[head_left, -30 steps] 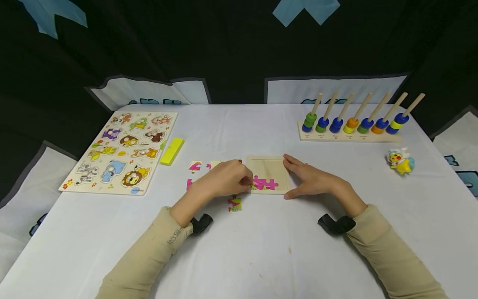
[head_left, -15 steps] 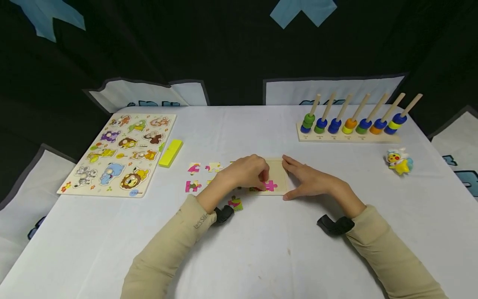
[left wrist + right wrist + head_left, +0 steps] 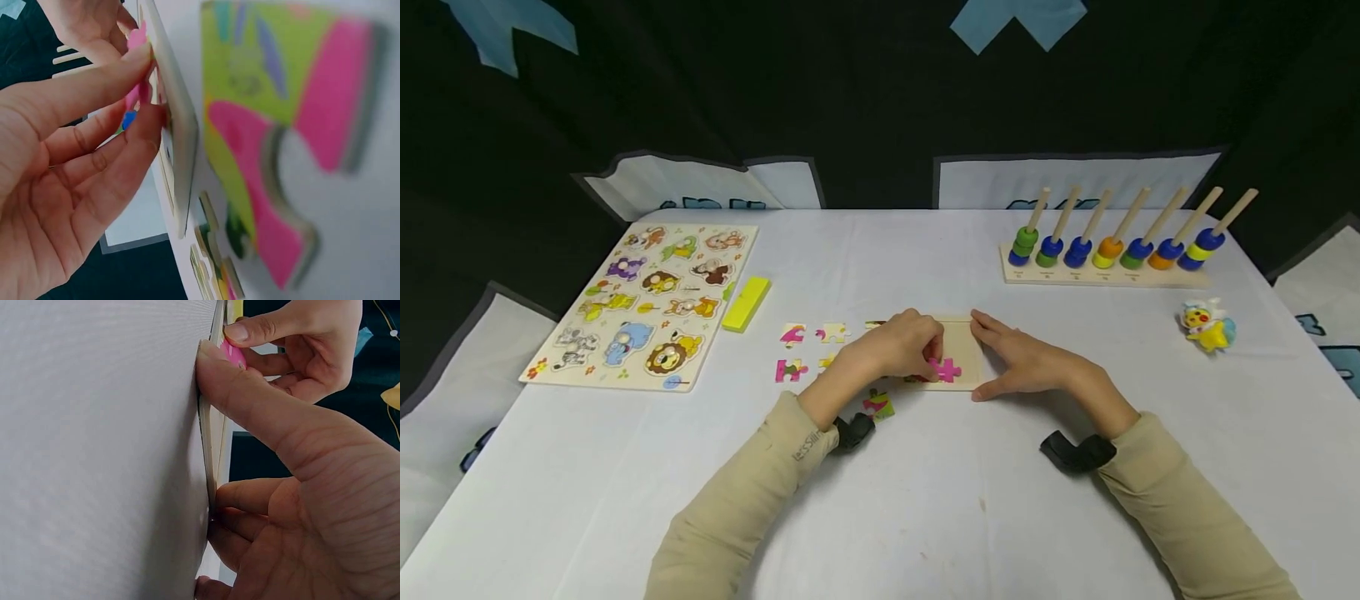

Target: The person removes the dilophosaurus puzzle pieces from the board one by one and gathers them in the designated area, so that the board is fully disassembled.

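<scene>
My left hand [image 3: 904,346] reaches over the wooden puzzle tray [image 3: 961,337], thumb and fingertips pinching a pink jigsaw piece [image 3: 134,39] low in the tray. Part of that pink piece shows past the thumb in the head view; the tray's left side is hidden by the hand. My right hand [image 3: 1022,358] grips the tray's right side, thumb at the near corner and fingers at the far one. One loose jigsaw piece [image 3: 877,405], pink and green, lies below the left wrist and looms large as a patterned piece [image 3: 262,125] in the left wrist view.
More loose pieces, such as a pink one [image 3: 792,371], lie left of the tray. An animal peg puzzle board [image 3: 647,308] and a yellow block [image 3: 747,305] are farther left. A bead-peg counting stand [image 3: 1105,275] and a small yellow figurine [image 3: 1207,325] stand at the right.
My left hand has moved right from the tray's left edge to over its pink pieces, then stayed there. The loose piece near the left wrist has turned slightly. The right hand keeps its place.
</scene>
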The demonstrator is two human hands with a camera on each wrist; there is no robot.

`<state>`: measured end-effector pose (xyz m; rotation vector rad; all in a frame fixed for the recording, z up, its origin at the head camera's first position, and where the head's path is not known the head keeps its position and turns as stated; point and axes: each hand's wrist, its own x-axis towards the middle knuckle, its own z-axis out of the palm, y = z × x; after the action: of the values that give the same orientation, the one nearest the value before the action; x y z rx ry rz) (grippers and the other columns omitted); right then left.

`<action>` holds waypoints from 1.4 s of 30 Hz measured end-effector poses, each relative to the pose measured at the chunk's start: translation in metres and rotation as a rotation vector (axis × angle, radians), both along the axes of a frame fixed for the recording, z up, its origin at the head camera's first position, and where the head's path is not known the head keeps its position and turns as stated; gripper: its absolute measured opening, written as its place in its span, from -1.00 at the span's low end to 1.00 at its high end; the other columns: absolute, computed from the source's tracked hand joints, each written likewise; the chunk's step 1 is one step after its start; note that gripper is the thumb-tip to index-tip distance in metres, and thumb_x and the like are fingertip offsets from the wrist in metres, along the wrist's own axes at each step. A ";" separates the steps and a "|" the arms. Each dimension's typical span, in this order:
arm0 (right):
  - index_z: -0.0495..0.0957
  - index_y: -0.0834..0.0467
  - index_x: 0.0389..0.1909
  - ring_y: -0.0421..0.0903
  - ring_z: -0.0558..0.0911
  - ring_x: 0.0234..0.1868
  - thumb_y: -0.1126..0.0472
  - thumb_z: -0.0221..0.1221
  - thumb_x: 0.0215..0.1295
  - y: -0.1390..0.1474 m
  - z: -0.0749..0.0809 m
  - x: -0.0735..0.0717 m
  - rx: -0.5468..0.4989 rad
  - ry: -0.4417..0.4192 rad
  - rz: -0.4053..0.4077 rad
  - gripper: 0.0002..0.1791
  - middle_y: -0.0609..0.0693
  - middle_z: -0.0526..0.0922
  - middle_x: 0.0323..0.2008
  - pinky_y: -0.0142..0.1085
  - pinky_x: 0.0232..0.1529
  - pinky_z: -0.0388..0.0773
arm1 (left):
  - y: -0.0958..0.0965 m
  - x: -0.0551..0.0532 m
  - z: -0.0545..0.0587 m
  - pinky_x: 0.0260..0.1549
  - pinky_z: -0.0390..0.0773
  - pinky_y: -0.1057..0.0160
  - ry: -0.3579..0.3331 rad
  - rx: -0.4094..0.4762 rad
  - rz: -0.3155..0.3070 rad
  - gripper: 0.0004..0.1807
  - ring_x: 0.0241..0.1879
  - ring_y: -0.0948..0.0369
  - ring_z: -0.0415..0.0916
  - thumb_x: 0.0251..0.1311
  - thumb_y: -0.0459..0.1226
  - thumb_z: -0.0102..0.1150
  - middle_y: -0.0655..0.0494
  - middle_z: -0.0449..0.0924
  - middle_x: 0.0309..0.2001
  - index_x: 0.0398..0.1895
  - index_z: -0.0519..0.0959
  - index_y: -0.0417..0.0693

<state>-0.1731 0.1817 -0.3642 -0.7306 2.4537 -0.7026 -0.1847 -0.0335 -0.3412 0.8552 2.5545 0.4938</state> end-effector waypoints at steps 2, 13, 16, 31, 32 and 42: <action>-0.11 0.41 0.45 0.27 -0.15 0.51 -0.09 0.35 0.08 0.001 0.000 0.000 0.000 -0.001 -0.001 0.16 0.27 -0.26 0.52 0.24 0.40 -0.15 | 0.000 0.001 0.001 -0.44 0.34 0.41 0.019 0.007 -0.005 -0.81 -0.46 0.28 0.37 0.01 -0.27 0.43 0.16 0.51 -0.48 -0.40 0.58 -0.10; -0.10 0.40 0.45 0.26 -0.14 0.51 -0.08 0.37 0.06 0.000 -0.002 0.000 0.006 0.002 -0.012 0.16 0.26 -0.25 0.52 0.22 0.41 -0.14 | -0.017 0.003 0.010 -0.41 0.39 0.40 -0.040 0.083 -0.047 -0.84 -0.39 0.28 0.45 0.13 -0.22 0.33 0.19 0.63 -0.41 -0.50 0.56 -0.03; -0.10 0.40 0.45 0.26 -0.14 0.51 -0.09 0.37 0.06 -0.001 -0.002 0.000 0.004 0.006 -0.009 0.17 0.27 -0.24 0.52 0.22 0.41 -0.13 | -0.028 0.008 0.013 -0.45 0.39 0.41 -0.066 0.109 -0.068 -0.85 -0.48 0.31 0.45 0.17 -0.24 0.28 0.18 0.65 -0.45 -0.48 0.54 -0.05; -0.12 0.41 0.45 0.28 -0.16 0.51 -0.09 0.36 0.06 -0.002 -0.002 0.000 -0.003 0.009 -0.003 0.17 0.28 -0.25 0.52 0.22 0.41 -0.13 | -0.055 0.030 0.017 -0.53 0.24 0.42 -0.152 0.045 -0.136 -0.73 -0.67 0.36 0.20 0.23 -0.23 0.20 0.17 0.47 -0.70 -0.61 0.43 -0.02; -0.12 0.41 0.45 0.28 -0.16 0.51 -0.09 0.36 0.06 -0.002 -0.002 0.000 -0.003 0.007 -0.001 0.17 0.28 -0.25 0.51 0.23 0.40 -0.14 | -0.056 0.030 0.017 -0.52 0.24 0.42 -0.149 0.041 -0.139 -0.73 -0.66 0.37 0.21 0.23 -0.23 0.20 0.15 0.50 -0.68 -0.60 0.43 -0.02; -0.12 0.42 0.44 0.29 -0.16 0.51 -0.08 0.36 0.07 -0.001 -0.001 0.001 -0.006 0.015 0.002 0.17 0.30 -0.25 0.51 0.24 0.40 -0.14 | -0.074 0.035 0.019 -0.55 0.21 0.41 -0.132 0.125 -0.074 -0.74 -0.64 0.38 0.18 0.20 -0.21 0.23 0.26 0.42 -0.68 -0.61 0.45 0.00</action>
<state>-0.1724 0.1804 -0.3650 -0.7430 2.4655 -0.7070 -0.1498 -0.1079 -0.3218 0.9244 2.3837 0.6699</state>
